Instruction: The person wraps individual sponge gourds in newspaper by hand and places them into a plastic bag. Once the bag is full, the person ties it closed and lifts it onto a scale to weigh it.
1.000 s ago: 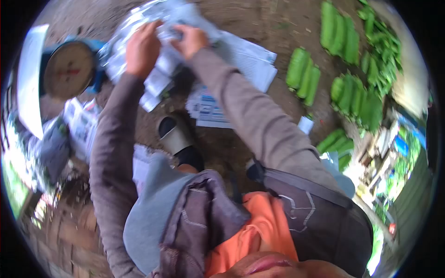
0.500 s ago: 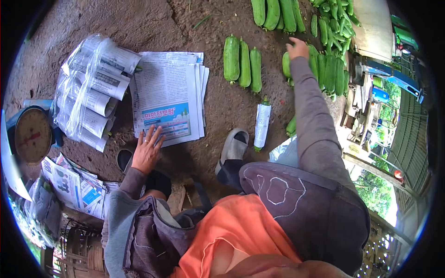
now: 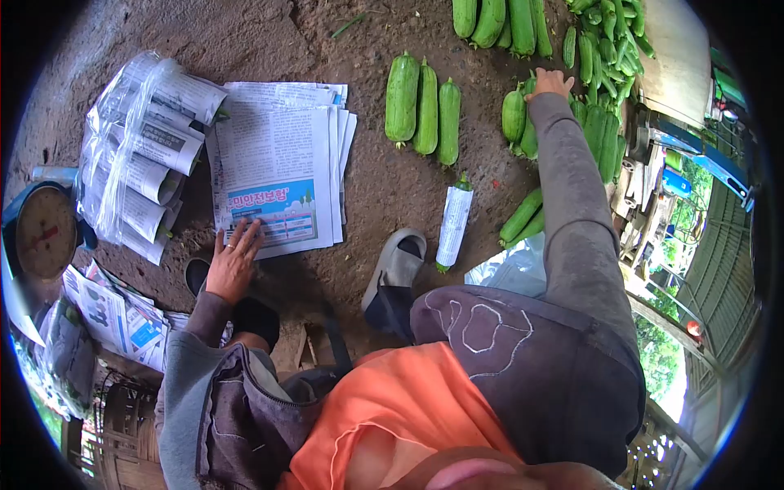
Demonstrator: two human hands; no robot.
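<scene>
My left hand (image 3: 234, 260) rests with spread fingers on the lower left corner of a stack of newspaper sheets (image 3: 273, 155). Out to the right, my right hand (image 3: 551, 84) reaches over a row of green gourds (image 3: 514, 117); its fingers bend down at the gourd tops, and whether they grip one is hidden. Between the two hands, three long gourds (image 3: 426, 110) lie side by side on the ground. Below them is one gourd wrapped in newspaper (image 3: 454, 226), its green ends showing.
Newspaper-wrapped rolls in clear plastic (image 3: 135, 151) lie at the left, beside a dial scale (image 3: 49, 233). More newspapers (image 3: 122, 314) sit lower left. Further gourds (image 3: 523, 24) and a green pile (image 3: 608, 41) are at the upper right. Two gourds (image 3: 523, 219) lie near a plastic bag (image 3: 510, 268).
My right hand has shifted slightly right over the gourds. The camera view has moved a little, and more of the two lower gourds and the plastic bag shows. My left hand stays on the newspaper.
</scene>
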